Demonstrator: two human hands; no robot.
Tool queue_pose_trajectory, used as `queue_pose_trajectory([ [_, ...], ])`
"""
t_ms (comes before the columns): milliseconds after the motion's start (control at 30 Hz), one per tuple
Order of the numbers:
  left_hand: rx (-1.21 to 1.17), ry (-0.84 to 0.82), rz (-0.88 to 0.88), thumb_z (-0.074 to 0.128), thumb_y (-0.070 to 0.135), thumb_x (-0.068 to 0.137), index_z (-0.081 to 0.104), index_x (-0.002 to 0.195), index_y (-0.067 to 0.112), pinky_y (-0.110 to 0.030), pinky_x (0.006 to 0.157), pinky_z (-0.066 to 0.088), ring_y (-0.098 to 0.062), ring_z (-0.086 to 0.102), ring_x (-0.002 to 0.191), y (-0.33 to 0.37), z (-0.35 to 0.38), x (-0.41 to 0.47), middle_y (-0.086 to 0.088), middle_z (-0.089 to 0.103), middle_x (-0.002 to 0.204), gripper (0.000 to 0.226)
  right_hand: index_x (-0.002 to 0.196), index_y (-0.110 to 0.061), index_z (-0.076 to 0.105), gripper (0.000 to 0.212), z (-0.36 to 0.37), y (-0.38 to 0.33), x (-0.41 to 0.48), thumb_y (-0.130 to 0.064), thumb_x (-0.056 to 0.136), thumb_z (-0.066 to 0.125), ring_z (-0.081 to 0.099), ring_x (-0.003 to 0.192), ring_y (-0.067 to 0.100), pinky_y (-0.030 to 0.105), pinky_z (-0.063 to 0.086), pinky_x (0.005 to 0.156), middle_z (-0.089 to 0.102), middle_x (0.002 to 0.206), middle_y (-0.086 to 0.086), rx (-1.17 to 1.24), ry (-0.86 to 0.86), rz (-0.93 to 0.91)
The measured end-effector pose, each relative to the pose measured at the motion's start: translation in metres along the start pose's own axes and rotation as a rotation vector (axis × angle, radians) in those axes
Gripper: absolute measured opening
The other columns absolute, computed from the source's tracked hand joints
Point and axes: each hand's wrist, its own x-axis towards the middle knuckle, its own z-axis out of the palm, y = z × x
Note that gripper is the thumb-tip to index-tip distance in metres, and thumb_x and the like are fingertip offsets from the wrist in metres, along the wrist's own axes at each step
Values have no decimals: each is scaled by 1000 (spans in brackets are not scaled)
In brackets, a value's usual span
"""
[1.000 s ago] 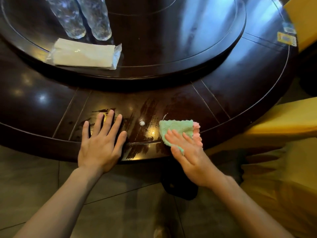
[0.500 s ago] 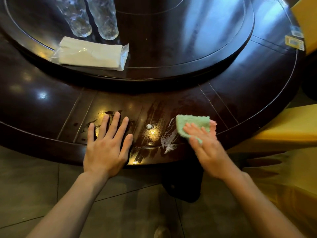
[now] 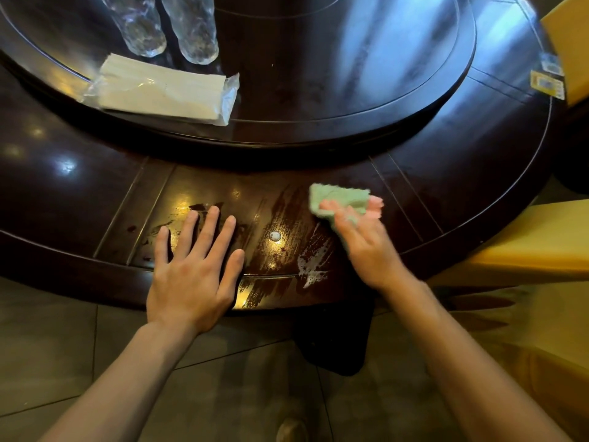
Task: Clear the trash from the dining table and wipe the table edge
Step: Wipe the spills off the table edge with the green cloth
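On table (image 3: 95, 199), crosswise cloth (image 3: 338, 199) under right hand (image 3: 366, 247).

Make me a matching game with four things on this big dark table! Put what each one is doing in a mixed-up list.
Things:
1. left hand
2. green cloth
3. wrapped white packet
4. soapy smear

States:
A. lies on the raised round turntable
B. sits on the table near its edge, touching no hand
C. rests flat, fingers spread, holding nothing
D. pressed under the right hand

Pairs: 1-C, 2-D, 3-A, 4-B
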Motion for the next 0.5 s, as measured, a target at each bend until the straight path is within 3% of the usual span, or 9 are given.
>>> queue_pose_trajectory([
  [100,-20,10,-6,13,55,103,30,157,31,-57,123,11,-23,16,156,-1,0,0,1,26,166,61,143,-18,57,48,30,-11,-39,-39,103,38,37,139,-10,18,22,120,51,150,-8,-69,-150,-64],
  [233,-53,25,-12,9,53,104,27,157,33,-55,124,9,-20,14,156,-3,2,0,4,23,166,59,144,-29,55,51,52,-22,-77,-49,104,31,34,143,-8,24,22,122,50,152,-15,37,-262,-25],
  [333,-64,29,-17,9,49,104,26,157,34,-53,124,8,-18,11,156,-4,2,0,6,21,167,58,125,-32,72,43,45,-31,-87,-43,105,37,58,129,5,21,43,107,70,131,-7,552,-257,159],
  [400,-79,25,-20,11,48,104,26,157,34,-53,124,6,-17,9,156,-3,3,0,6,20,167,57,124,-15,73,49,26,-30,-83,-44,102,41,65,123,27,30,53,98,71,127,15,964,-158,300],
  [500,-88,21,-24,14,47,104,27,157,34,-51,124,4,-18,9,156,-2,2,0,6,20,167,57,131,-3,65,62,-17,-26,-62,-49,101,37,68,116,36,39,61,84,68,128,23,1176,93,372],
])
